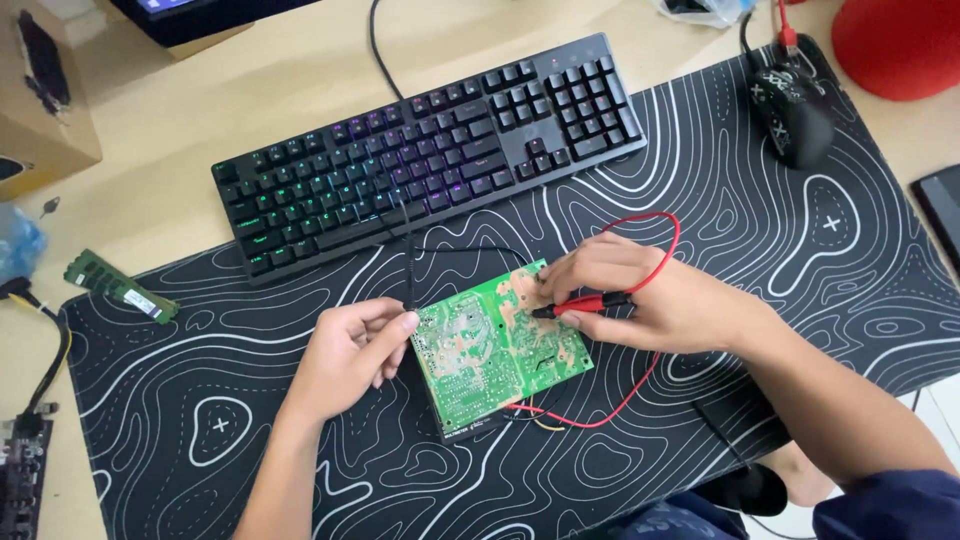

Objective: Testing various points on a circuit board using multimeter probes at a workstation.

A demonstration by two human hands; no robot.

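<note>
A green circuit board [495,350] lies solder side up on a black desk mat [700,200] with white contour lines. My right hand [640,295] holds a red test probe [585,303] with its tip touching the board's upper right part. A red wire [668,235] loops from the probe around that hand. My left hand [350,355] holds a black probe [408,275] upright at the board's left edge, and its black lead runs up toward the keyboard.
A black backlit keyboard [430,150] sits behind the board. A black mouse [795,115] lies at the top right beside a red object [895,45]. A green memory stick [120,285] and a cardboard box [40,100] are at the left.
</note>
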